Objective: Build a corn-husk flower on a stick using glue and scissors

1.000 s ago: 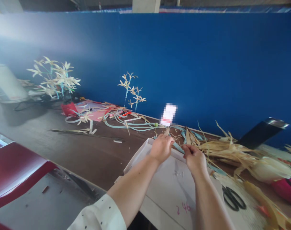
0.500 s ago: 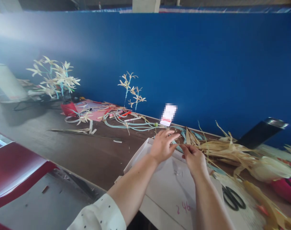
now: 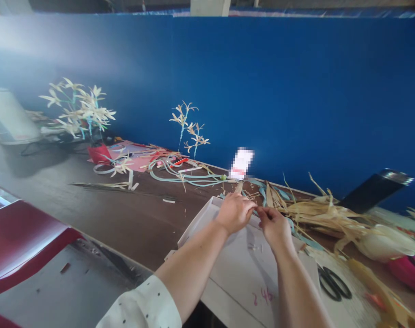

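Observation:
My left hand [image 3: 236,210] is closed, its fingers curled and its fingertips touching those of my right hand [image 3: 275,224] over the far end of a white box lid [image 3: 241,259]. My right thumb and finger pinch what looks like a light blue strip, of which only a sliver shows. Behind my left knuckles a pale, dry husk tip [image 3: 239,187] sticks up; whether that hand holds it I cannot tell. Close by on the right lies a heap of dry husks [image 3: 313,212] with light blue strips among them.
Black-handled scissors [image 3: 333,283] lie right of the lid. A dark flask [image 3: 374,191] leans by the blue partition [image 3: 296,91]. A phone [image 3: 241,164] stands behind my hands. Further left are pale tubing [image 3: 183,181], husk flowers on stems [image 3: 88,109] and a red chair [image 3: 23,241].
My left hand's spread fingers have closed and come against my right fingertips. The light blue strip between the hands is now mostly hidden, and a husk tip shows behind the left hand.

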### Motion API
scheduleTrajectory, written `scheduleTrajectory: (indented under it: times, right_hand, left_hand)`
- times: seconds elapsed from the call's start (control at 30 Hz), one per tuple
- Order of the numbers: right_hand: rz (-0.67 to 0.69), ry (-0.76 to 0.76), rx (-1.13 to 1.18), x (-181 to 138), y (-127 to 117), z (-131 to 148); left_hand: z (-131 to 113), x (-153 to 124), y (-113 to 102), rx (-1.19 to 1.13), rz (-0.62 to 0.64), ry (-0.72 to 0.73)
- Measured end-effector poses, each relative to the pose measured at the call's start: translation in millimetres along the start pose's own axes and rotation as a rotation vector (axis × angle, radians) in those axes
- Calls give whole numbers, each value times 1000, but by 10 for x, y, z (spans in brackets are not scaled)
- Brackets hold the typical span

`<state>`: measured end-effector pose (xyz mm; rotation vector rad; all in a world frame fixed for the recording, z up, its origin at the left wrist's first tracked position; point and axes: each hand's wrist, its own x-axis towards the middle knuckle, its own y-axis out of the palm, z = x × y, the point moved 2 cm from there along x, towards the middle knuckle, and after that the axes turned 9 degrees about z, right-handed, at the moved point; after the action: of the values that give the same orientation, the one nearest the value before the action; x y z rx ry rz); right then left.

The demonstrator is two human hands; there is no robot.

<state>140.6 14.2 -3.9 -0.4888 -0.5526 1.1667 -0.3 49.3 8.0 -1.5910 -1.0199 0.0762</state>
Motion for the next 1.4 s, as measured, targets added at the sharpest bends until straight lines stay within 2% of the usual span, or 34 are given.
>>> scheduleTrajectory:
  times: [0.5, 0.63, 0.73, 0.8, 0.97, 1.13, 1.2, 1.27, 1.4]
  right_hand:
    - [-47, -16, -79, 27, 6, -30]
    - [-114, 51, -111, 65, -135, -105]
    - [-194, 150, -114, 86, -273, -178]
    - [-178, 152, -82, 88, -285, -197]
    - [-136, -27, -54, 57, -116, -133]
    - [-193, -113, -112, 39, -65, -109]
    - [-207, -112, -124, 31, -71, -101]
    - [-216, -117, -130, 15, -71, -76]
    - [-232, -139, -154, -21, -56, -15]
  left_hand:
    - [-35, -5, 19, 42, 13, -67]
    - [48, -10, 0, 40, -27, -109]
    - [135, -15, -19, 32, -104, -153]
    - [151, -15, -16, 14, -155, -124]
    - [104, -13, -26, -59, -331, -36]
    - [134, -52, -162, -172, -635, -157]
    - [120, -72, -209, -204, -708, -165]
    - [72, -74, -221, -212, -674, -129]
    - [-46, -37, -140, -142, -382, 14]
